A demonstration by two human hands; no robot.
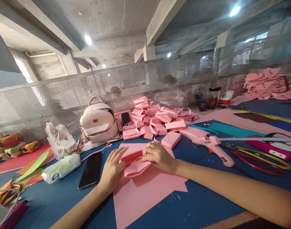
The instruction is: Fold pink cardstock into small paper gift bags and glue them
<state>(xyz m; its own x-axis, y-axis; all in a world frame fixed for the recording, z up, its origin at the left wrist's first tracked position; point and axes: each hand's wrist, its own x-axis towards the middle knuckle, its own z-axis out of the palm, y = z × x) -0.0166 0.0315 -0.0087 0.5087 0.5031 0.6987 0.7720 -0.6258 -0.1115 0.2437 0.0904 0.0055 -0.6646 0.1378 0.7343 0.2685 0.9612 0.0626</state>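
Note:
A partly folded pink paper box (pixel 137 169) is between my two hands, its front flap spread toward me. My left hand (pixel 112 168) holds its left side, the thumb against the paper and the other fingers stretched along the edge. On the right side, the curled fingers of my right hand (pixel 157 156) grip the box and hide part of it. Beneath lies a large flat pink sheet (pixel 138 203) on the blue table (pixel 174 210). Just beyond my right hand rests a finished-looking pink box (pixel 171 140).
Behind is a heap of pink paper boxes (pixel 152 117) beside a pale backpack (pixel 96 121). A black phone (pixel 90 170) and a tissue pack (pixel 62 168) lie left. A pink glue gun (pixel 217 148) and scissors (pixel 264 157) lie right. A perforated metal screen (pixel 136 79) stands behind.

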